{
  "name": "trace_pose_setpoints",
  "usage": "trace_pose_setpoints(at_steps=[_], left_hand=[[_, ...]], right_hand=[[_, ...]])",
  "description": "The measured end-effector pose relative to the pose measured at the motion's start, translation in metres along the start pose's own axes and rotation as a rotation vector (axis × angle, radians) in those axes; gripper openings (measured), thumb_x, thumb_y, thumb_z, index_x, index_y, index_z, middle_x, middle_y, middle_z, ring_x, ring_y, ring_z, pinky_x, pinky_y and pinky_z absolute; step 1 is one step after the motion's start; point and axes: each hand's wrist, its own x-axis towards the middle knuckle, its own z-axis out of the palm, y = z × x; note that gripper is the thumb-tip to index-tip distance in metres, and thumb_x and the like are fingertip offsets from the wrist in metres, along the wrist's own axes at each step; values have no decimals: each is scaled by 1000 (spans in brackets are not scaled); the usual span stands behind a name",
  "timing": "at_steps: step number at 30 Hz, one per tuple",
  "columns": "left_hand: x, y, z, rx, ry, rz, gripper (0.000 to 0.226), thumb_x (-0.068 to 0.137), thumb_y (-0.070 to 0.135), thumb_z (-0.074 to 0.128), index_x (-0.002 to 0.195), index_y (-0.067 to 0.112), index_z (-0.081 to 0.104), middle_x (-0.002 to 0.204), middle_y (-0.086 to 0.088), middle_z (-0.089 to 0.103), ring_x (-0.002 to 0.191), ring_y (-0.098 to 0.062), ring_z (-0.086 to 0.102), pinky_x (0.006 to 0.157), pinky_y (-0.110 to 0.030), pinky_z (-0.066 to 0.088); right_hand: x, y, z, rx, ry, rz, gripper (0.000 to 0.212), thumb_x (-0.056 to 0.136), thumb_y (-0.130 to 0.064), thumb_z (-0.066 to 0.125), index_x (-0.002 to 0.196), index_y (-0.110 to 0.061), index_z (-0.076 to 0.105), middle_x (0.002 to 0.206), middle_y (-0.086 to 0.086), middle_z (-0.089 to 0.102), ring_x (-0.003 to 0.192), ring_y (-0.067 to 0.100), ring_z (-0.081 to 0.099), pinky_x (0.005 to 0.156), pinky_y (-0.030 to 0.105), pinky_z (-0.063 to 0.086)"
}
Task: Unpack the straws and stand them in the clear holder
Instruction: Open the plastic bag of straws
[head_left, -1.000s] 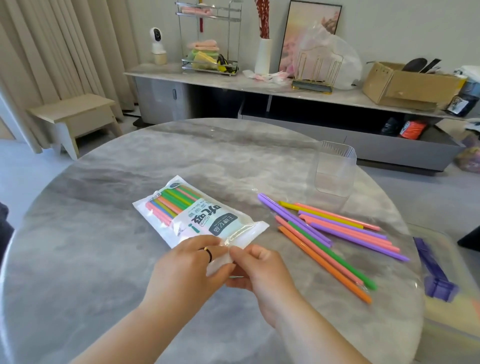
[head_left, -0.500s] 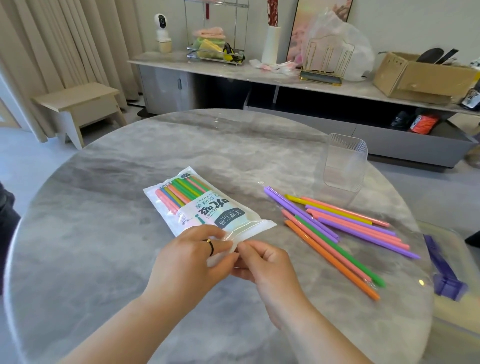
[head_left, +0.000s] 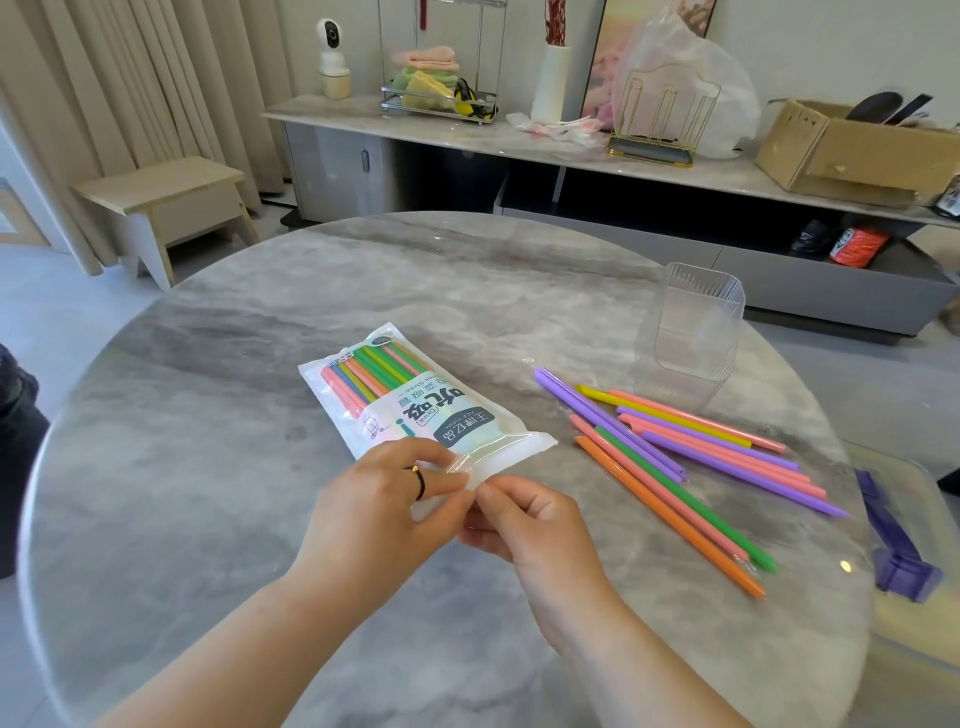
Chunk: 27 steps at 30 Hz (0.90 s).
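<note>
Little has moved since the frame half a second ago: the straw pack (head_left: 415, 400) lies in the same spot on the grey marbled surface (head_left: 208, 467), and both hands keep their pinch on its near, sealed end. The pack lies flat and slanted, its far end pointing up and to the left, with coloured straws showing through its clear part. The left hand (head_left: 379, 514), a dark ring (head_left: 418, 480) on one finger, has its fingers (head_left: 441, 467) pressed together on the pack's clear strip; the right hand (head_left: 530, 525) meets it from the other side, fingers (head_left: 498, 493) curled and clamped on the same edge. To the right of the pack a loose fan of straws (head_left: 691, 457) lies flat, purple, pink, yellow, green and orange. Just beyond their far ends the clear holder (head_left: 693, 332) stands upright with no straws in it. Past the surface, a long shelf (head_left: 519, 145) carries a cardboard box (head_left: 857, 150), and a pale stool (head_left: 161, 202) stands by the curtains (head_left: 130, 78).
</note>
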Motion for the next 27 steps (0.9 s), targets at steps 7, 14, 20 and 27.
trace_pose_setpoints(at_steps=[7, 14, 20, 27], left_hand=[[-4, 6, -2, 213, -62, 148, 20, 58, 34, 65, 63, 19, 76, 73, 5, 75, 67, -4, 65, 44, -17, 48], [-4, 7, 8, 301, 42, 323, 27, 66, 28, 52, 53, 18, 73, 63, 2, 73, 53, -11, 68, 41, -14, 48], [-4, 5, 8, 353, 66, 305, 30, 65, 25, 51, 42, 17, 69, 56, 6, 71, 47, -8, 66, 37, -12, 45], [-2, 3, 13, 506, 61, 301, 34, 61, 21, 39, 35, 13, 60, 42, 6, 62, 36, -9, 58, 28, -13, 37]], right_hand=[[1, 2, 0, 118, -39, 88, 33, 82, -2, 48, 65, -14, 73, 72, 4, 71, 64, 12, 65, 61, 19, 55], [0, 2, 0, 218, -53, 180, 29, 80, -2, 47, 70, -12, 72, 59, 0, 71, 54, 9, 65, 51, 19, 52], [0, 8, 3, 15, 30, 171, 17, 80, 0, 51, 68, -4, 62, 62, 7, 62, 50, 11, 58, 53, 18, 53], [3, 9, 3, -182, 74, 128, 28, 76, 6, 45, 53, -8, 52, 47, 1, 57, 39, 5, 52, 45, 13, 47]])
